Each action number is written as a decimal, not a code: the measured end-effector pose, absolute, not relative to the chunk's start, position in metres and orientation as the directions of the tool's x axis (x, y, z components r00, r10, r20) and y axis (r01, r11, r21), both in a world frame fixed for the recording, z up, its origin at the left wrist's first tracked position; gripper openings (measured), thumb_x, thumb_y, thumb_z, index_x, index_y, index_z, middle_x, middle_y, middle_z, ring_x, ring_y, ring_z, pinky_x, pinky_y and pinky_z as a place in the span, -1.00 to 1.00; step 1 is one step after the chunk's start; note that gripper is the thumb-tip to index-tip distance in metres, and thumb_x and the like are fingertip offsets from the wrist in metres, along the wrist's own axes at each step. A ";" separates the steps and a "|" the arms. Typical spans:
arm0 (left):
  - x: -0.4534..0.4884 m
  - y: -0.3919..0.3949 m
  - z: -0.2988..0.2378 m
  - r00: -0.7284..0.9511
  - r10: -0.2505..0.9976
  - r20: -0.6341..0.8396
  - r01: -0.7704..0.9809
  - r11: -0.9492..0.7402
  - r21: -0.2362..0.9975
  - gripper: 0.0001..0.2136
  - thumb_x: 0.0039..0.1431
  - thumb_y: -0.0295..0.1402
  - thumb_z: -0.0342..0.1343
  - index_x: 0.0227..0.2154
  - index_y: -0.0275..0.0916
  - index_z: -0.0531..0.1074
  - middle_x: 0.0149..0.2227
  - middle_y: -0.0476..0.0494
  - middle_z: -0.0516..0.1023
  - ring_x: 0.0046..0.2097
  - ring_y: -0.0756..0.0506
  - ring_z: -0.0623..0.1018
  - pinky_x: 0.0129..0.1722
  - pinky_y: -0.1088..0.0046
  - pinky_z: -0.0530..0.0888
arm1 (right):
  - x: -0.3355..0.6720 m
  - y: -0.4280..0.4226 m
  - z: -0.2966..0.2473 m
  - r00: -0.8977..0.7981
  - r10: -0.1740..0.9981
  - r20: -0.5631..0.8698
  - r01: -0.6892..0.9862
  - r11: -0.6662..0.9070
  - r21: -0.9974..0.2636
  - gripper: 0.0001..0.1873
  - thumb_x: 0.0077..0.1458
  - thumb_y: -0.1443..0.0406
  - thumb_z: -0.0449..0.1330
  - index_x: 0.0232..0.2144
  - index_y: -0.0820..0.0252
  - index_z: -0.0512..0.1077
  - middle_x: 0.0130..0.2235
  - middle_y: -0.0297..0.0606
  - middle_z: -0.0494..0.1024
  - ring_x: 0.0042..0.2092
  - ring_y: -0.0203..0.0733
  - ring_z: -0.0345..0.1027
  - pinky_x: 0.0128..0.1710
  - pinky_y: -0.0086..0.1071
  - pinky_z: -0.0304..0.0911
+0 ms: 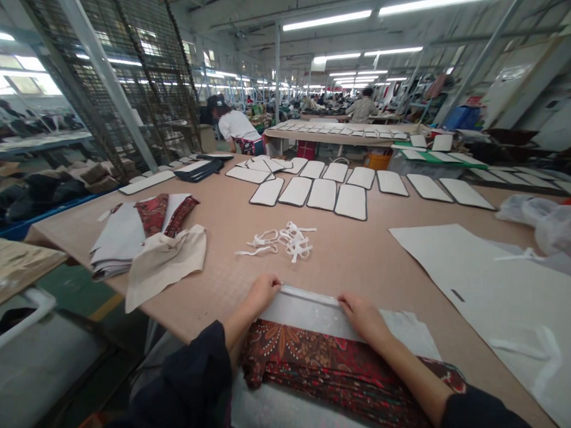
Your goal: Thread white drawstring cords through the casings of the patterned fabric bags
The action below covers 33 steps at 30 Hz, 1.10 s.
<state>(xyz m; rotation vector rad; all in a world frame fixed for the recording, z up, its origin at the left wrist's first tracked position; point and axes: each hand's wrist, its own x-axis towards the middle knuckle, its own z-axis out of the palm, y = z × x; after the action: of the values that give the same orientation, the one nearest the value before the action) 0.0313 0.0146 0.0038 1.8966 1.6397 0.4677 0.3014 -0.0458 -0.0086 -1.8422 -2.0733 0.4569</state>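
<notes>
Both hands press flat on the white fabric panel (310,310): left hand (262,293), right hand (364,315), neither gripping. Red paisley cloth (336,361) lies under the wrists (white straps (284,239) beyond).

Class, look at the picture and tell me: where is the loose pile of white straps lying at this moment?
In the head view, the white straps lie mid-table, just beyond the left hand and right hand, in front of the row of white panels.

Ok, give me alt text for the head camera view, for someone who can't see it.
A person's left hand and right hand press on the folded edge of a white fabric piece lying over red patterned cloth on a large brown table. Beyond lie white straps and rows of white padded panels.
</notes>
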 end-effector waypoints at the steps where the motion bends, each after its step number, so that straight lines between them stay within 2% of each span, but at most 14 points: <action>1: 0.032 0.015 0.002 0.178 0.978 -0.109 0.780 -0.073 0.622 -0.89 -0.02 -0.48 0.04 -0.46 -0.28 0.47 -0.43 -0.08 0.50 -0.33 -0.04 0.44 -0.29 0.51 0.31 | 0.302 -0.045 -0.012 -0.105 0.994 0.036 0.894 0.110 -0.434 -0.79 0.07 0.31 -0.03 -0.38 0.16 0.41 -0.30 -0.18 0.50 -0.24 -0.14 0.32 -0.22 -0.36 0.13; 9: 0.034 0.018 -0.009 0.134 0.985 -0.109 0.833 -0.052 0.550 -0.85 -0.04 -0.55 0.00 -0.38 -0.28 0.40 -0.42 -0.05 0.47 -0.33 -0.01 0.43 -0.33 0.55 0.28 | 0.304 -0.044 -0.020 -0.123 0.986 0.112 0.901 0.158 -0.404 -0.81 0.08 0.30 -0.06 -0.41 0.18 0.35 -0.36 -0.21 0.47 -0.28 -0.18 0.31 -0.25 -0.39 0.14; 17: 0.041 0.016 0.000 0.162 0.977 -0.142 0.918 -0.096 0.386 -0.86 0.05 -0.52 -0.04 -0.30 -0.27 0.32 -0.36 -0.07 0.45 -0.32 -0.01 0.42 -0.34 0.54 0.28 | 0.303 -0.043 -0.023 -0.132 0.985 0.108 0.915 0.164 -0.368 -0.79 0.11 0.30 -0.07 -0.42 0.19 0.34 -0.37 -0.22 0.45 -0.29 -0.18 0.29 -0.23 -0.37 0.12; 19: 0.044 0.013 0.004 0.187 0.973 -0.136 0.942 -0.138 0.307 -0.86 0.08 -0.51 -0.06 -0.27 -0.28 0.30 -0.33 -0.09 0.43 -0.29 -0.03 0.41 -0.32 0.51 0.28 | 0.302 -0.043 -0.023 -0.134 0.986 0.099 0.920 0.161 -0.356 -0.80 0.11 0.30 -0.07 -0.41 0.19 0.34 -0.36 -0.21 0.45 -0.28 -0.18 0.28 -0.22 -0.37 0.11; 22: 0.049 0.005 0.012 0.262 0.964 -0.035 0.959 -0.256 0.123 -0.87 0.13 -0.51 -0.10 -0.28 -0.29 0.30 -0.26 -0.15 0.40 -0.21 -0.07 0.38 -0.25 0.44 0.28 | 0.301 -0.044 -0.020 -0.124 0.988 0.090 0.930 0.148 -0.338 -0.80 0.11 0.31 -0.06 -0.41 0.20 0.34 -0.34 -0.21 0.45 -0.26 -0.17 0.28 -0.22 -0.38 0.10; 25: 0.053 -0.004 0.018 0.441 0.896 0.044 0.897 -0.439 -0.053 -0.87 0.17 -0.50 -0.12 -0.33 -0.28 0.33 -0.26 -0.18 0.38 -0.18 -0.13 0.35 -0.19 0.33 0.26 | 0.300 -0.044 -0.017 -0.107 0.991 0.081 0.939 0.127 -0.319 -0.81 0.10 0.33 -0.05 -0.41 0.20 0.35 -0.34 -0.21 0.46 -0.26 -0.17 0.28 -0.22 -0.38 0.10; 27: 0.053 -0.007 0.019 0.548 0.835 0.048 0.833 -0.540 -0.116 -0.86 0.17 -0.50 -0.11 -0.37 -0.29 0.34 -0.30 -0.19 0.38 -0.20 -0.15 0.35 -0.17 0.27 0.24 | 0.299 -0.044 -0.015 -0.095 0.993 0.066 0.937 0.112 -0.330 -0.81 0.10 0.33 -0.05 -0.40 0.20 0.35 -0.33 -0.21 0.46 -0.25 -0.19 0.28 -0.22 -0.39 0.09; 30: 0.053 -0.008 0.019 0.618 0.786 0.010 0.775 -0.608 -0.173 -0.85 0.16 -0.53 -0.11 -0.37 -0.33 0.36 -0.32 -0.21 0.39 -0.23 -0.15 0.36 -0.18 0.26 0.25 | 0.299 -0.043 -0.011 -0.082 0.996 0.031 0.930 0.088 -0.358 -0.82 0.11 0.34 -0.04 -0.39 0.19 0.36 -0.32 -0.23 0.47 -0.24 -0.22 0.28 -0.22 -0.41 0.09; 33: 0.054 -0.009 0.017 0.648 0.761 -0.043 0.737 -0.640 -0.217 -0.81 0.16 -0.55 -0.12 -0.24 -0.37 0.37 -0.29 -0.25 0.40 -0.23 -0.15 0.38 -0.20 0.29 0.26 | 0.298 -0.043 -0.008 -0.081 0.997 0.010 0.938 0.080 -0.338 -0.83 0.10 0.35 -0.03 -0.38 0.19 0.37 -0.29 -0.22 0.47 -0.22 -0.22 0.27 -0.20 -0.42 0.07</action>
<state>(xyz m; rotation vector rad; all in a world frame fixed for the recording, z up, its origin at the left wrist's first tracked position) 0.0544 -0.0093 0.0174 3.0126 1.3826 -0.2176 0.2980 -0.0427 -0.0077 -1.9489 -2.1185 0.3588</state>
